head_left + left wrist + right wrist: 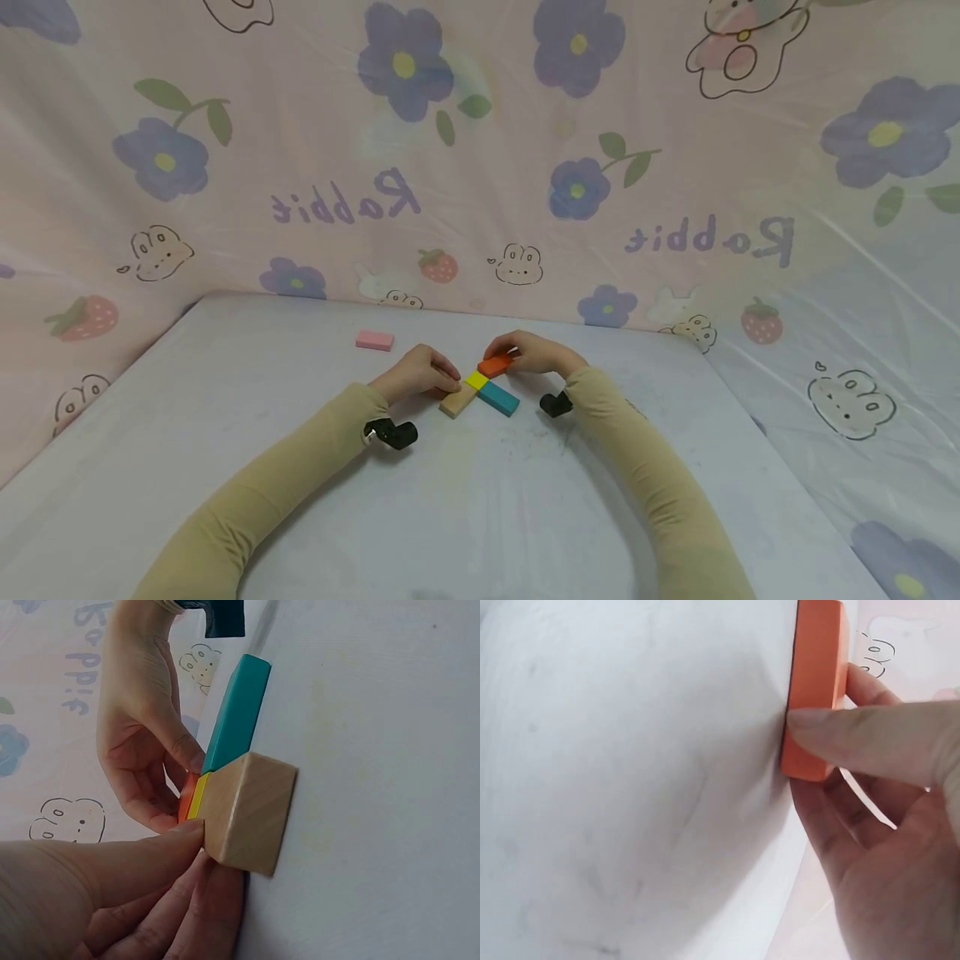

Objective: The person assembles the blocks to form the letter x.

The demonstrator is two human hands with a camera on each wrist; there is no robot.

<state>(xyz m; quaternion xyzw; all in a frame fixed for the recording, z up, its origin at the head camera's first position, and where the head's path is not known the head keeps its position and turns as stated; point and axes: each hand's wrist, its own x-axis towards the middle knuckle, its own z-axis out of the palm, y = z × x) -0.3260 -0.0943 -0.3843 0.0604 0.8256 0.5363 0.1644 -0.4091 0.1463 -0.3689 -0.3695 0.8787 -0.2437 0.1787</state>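
Observation:
Four colored blocks meet in a cross-like group on the white table. A yellow block (477,381) is at the middle, with a teal block (498,398) running toward the lower right. A plain wooden block (459,400) extends toward the lower left; my left hand (420,372) holds it near its inner end, thumb tip against its side (259,814). Opposite, an orange block (494,367) is pinched by my right hand (531,352), the thumb lying across its face (814,682) and the fingers behind. Fingers partly hide the yellow block's far side.
A pink block (374,340) lies apart at the back left of the white table (480,517). Patterned fabric (480,167) hangs behind and beside the table. Dark wrist cameras (392,433) sit under both sleeves.

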